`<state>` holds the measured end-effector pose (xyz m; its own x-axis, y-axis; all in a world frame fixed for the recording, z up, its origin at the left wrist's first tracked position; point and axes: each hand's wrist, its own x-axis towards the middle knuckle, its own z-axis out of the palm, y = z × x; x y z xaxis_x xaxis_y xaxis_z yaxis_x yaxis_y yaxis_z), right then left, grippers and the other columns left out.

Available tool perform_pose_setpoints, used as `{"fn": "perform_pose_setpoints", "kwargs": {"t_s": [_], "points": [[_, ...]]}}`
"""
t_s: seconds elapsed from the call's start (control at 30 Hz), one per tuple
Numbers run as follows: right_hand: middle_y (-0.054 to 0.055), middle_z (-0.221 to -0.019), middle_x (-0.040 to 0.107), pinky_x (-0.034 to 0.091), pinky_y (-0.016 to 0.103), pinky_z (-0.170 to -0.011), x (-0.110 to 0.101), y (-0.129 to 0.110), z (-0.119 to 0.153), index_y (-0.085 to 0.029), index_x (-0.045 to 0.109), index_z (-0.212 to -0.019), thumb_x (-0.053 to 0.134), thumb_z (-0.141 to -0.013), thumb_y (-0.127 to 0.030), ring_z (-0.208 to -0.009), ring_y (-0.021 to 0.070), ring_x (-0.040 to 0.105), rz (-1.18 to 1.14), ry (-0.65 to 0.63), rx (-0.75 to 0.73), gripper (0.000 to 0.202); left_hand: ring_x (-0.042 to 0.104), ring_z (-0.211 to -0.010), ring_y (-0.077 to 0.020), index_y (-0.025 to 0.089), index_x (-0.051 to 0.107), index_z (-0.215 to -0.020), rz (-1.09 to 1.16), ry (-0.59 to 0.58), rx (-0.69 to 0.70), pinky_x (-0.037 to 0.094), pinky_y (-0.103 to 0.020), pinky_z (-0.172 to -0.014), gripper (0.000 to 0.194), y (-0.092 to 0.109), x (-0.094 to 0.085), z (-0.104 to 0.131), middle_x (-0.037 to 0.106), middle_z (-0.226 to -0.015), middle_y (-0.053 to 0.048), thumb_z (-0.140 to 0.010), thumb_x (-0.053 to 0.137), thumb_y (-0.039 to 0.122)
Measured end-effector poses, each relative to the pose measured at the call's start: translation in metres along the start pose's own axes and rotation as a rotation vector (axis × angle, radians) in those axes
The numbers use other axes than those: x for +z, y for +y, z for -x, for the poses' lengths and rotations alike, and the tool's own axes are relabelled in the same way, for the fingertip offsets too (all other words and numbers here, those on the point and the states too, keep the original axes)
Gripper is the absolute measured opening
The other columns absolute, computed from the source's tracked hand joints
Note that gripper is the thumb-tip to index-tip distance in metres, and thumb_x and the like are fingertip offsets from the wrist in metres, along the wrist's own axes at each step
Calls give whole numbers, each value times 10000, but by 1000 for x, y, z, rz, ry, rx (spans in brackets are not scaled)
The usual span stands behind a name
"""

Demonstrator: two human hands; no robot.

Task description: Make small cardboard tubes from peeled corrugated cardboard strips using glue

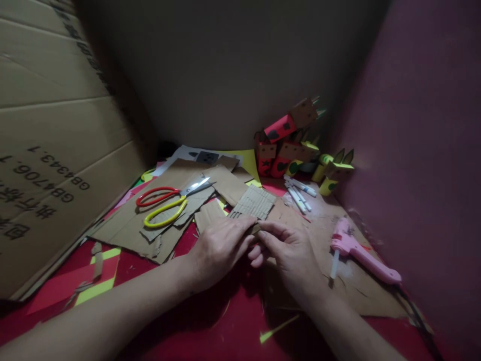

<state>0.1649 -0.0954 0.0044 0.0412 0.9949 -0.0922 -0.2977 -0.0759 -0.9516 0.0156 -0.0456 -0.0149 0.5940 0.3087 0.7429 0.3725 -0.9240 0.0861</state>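
Observation:
Close together at the middle of the head view, my left hand (221,245) and my right hand (287,250) both pinch a small piece of cardboard (255,229). Fingers cover most of it, so its full shape is hidden. Just beyond my fingertips is a corrugated cardboard piece (257,200) with its ridges bared; whether it touches my fingers I cannot tell. Scissors (184,192) with one red and one yellow handle lie partly open on cardboard scraps (124,225), left of my hands. To the right, a pink glue gun (361,250) rests on a cardboard sheet (376,298).
Several red and yellow paper-and-cardboard figures (280,129) with ears are stacked at the back. White markers (296,195) lie before them. A cardboard box wall (56,140) rises at left, a pinkish wall (424,150) at right. Red and yellow paper strips (75,281) lie at lower left.

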Motion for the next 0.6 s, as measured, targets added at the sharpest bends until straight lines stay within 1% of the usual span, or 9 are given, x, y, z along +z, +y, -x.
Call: {"fn": "perform_pose_setpoints", "kwargs": {"t_s": [0.1,0.23,0.3,0.37,0.43,0.6], "points": [[21,-609,677,505,164,-452,2,4,0,-113,668,-819,627,-711,-218,-454,88,608,-85,17,10,156,652,-904,-199,66,512,-1132,-26,-9,1,550,-315,-802,292,2,1,1,675,-978,-139,-847,538,122],[10,-625,679,524,155,-473,4,7,0,-116,671,-830,634,-713,-186,-472,85,626,-118,46,26,142,635,-986,-221,60,539,-1016,-74,-4,49,530,-315,-862,170,6,0,0,677,-941,-165,-854,496,89],[9,-628,678,536,162,-484,4,6,0,-110,673,-837,639,-708,-178,-481,90,634,-120,63,38,149,655,-932,-213,69,539,-959,-93,15,44,543,-299,-829,122,8,-1,0,680,-926,-173,-848,487,74],[11,-619,674,543,169,-483,4,5,0,-99,676,-823,649,-700,-181,-474,93,633,-127,78,56,151,670,-865,-197,73,528,-955,-91,36,-2,559,-277,-772,123,10,0,-1,677,-949,-178,-840,484,66],[14,-605,669,546,175,-473,3,4,1,-90,678,-798,660,-687,-186,-454,93,624,-142,91,74,148,671,-866,-200,69,519,-981,-83,44,-30,565,-274,-747,149,12,0,-1,669,-984,-189,-838,481,68],[12,-592,666,548,195,-458,2,5,-1,-101,673,-725,680,-652,-180,-459,114,632,-189,85,74,108,635,-998,-232,39,550,-970,-62,33,29,542,-304,-839,150,12,3,2,653,-1019,-245,-829,499,45]]}}
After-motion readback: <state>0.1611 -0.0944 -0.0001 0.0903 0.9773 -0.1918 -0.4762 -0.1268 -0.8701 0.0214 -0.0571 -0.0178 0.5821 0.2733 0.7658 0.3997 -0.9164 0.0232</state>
